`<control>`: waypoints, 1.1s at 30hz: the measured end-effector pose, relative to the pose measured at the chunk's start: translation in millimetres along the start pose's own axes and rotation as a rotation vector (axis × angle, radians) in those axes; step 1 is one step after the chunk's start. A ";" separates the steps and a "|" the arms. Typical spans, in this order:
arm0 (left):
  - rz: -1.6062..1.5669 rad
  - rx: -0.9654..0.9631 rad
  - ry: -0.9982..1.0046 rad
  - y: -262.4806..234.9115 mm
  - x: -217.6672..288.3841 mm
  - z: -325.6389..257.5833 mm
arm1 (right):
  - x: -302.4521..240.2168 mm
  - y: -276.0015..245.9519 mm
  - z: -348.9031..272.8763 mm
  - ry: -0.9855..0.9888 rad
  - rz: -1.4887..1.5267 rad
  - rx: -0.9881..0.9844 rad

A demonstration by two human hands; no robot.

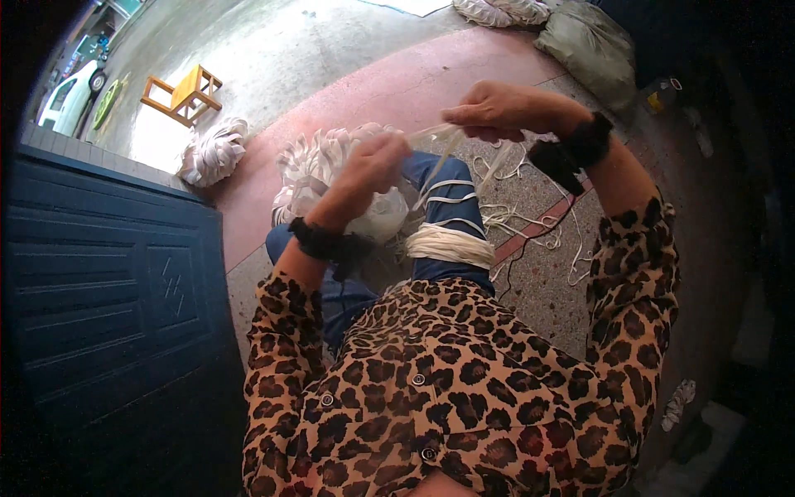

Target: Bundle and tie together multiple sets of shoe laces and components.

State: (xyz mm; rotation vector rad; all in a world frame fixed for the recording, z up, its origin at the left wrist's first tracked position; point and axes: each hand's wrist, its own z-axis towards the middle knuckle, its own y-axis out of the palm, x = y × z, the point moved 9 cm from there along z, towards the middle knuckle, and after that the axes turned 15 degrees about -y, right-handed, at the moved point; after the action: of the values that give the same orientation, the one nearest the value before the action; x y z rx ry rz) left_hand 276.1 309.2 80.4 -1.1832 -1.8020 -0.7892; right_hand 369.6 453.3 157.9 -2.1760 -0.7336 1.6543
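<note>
A thin whitish strip (429, 132) is stretched between my two raised hands, with loose ends hanging down. My left hand (377, 170) is closed on its near end, above a big bundle of white looped strips (306, 161). Higher and to the right, my right hand (497, 110) is closed on the other end, fingers pinched together. White cord (451, 245) is wound in many turns around my blue-trousered thigh, a few looser turns lying nearer the knee. Beside the bundle, pale translucent plastic (381, 217) partly shows under my left wrist.
Loose white cord (530, 224) lies tangled on the speckled floor to the right. A blue panelled door (108, 273) stands at left. Farther off are a small wooden chair (189, 93), another white bundle (214, 151), a stuffed sack (586, 54) and a parked vehicle (70, 98).
</note>
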 end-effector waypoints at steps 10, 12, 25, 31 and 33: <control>0.061 0.248 -0.042 -112.4 -116.8 60.7 | -55.4 -71.1 -97.4 -0.277 0.263 0.225; 0.022 0.118 0.010 -82.8 -131.0 86.0 | -60.7 -77.7 -109.7 -0.390 0.316 0.271; -0.007 -0.576 -0.041 89.3 -157.7 99.7 | -9.6 -156.7 -168.1 -0.392 0.338 0.652; 0.010 -0.263 -0.062 -39.4 -120.5 85.6 | 115.1 -215.0 -340.0 0.040 -0.229 0.975; 0.070 -0.140 -0.002 -79.4 -92.3 65.3 | 155.8 -206.0 -375.4 0.125 -0.239 1.037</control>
State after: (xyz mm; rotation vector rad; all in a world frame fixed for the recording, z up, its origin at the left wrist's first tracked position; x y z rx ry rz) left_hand 203.5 296.6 -36.5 -1.3297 -1.7200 -0.8854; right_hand 716.9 733.4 250.0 -1.3545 -0.0281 1.3046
